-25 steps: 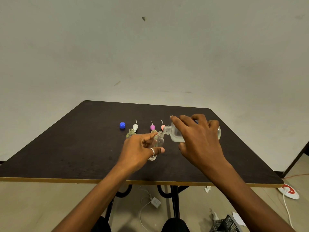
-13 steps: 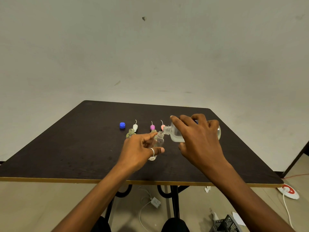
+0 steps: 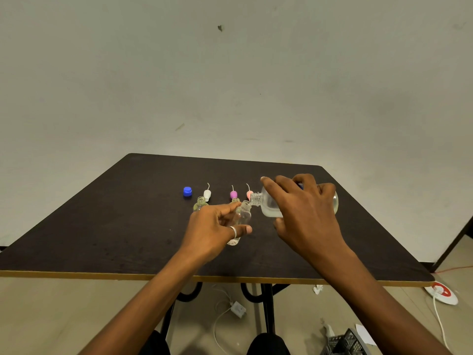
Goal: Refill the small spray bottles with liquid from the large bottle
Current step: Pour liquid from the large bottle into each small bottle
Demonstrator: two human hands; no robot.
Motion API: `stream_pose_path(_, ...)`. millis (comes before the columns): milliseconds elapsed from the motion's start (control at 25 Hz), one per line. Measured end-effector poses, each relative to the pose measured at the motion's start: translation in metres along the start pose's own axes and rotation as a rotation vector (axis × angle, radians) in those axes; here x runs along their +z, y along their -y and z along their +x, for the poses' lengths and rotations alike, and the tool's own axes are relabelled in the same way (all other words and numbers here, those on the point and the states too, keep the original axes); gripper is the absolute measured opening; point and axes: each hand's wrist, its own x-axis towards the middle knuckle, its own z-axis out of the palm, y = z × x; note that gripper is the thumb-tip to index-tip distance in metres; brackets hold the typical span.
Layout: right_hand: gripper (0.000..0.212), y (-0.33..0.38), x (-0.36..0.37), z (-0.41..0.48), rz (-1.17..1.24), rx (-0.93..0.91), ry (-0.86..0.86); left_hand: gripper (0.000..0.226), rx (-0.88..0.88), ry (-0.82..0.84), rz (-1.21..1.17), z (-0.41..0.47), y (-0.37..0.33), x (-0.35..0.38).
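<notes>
My right hand grips the large clear bottle, tipped on its side with its threaded neck pointing left. Its mouth meets the open top of a small clear bottle, which my left hand holds tilted above the dark table. Two other small open bottles stand behind my left hand: one to the left, and another mostly hidden by my fingers. Three spray heads lie in a row further back: white, purple and pink. A blue cap sits at the left end.
The wall stands right behind the table's far edge. Under the table are black legs, a white cable with an adapter, and a black crate on the floor at the right. A white and red round object lies past the table's right corner.
</notes>
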Motion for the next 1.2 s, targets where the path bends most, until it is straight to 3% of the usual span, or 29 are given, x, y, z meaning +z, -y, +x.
stream_pose_path(1200,0.084,0.0,0.0003,-0.0004,-0.001,-0.007,-0.004,0.066,-0.003,0.009,-0.001,-0.001,-0.0013,-0.0002)
